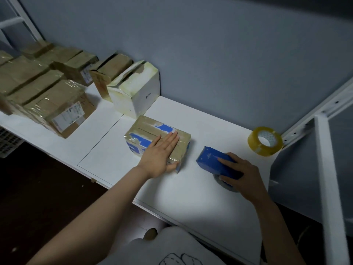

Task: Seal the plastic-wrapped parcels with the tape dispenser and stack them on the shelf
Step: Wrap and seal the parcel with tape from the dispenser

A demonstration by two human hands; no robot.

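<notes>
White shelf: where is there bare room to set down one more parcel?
Three bare patches on the white shelf: between the brown parcel stack and the parcel under the left hand; along the wall from the white box to the tape roll; the near edge in front of the tape dispenser. The left end is crowded.

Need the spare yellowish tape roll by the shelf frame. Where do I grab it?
Pinch the upper rim of the tape roll, thumb through its core hole, from the near left: it stands on edge, hole facing that way, shelf frame close behind.
</notes>
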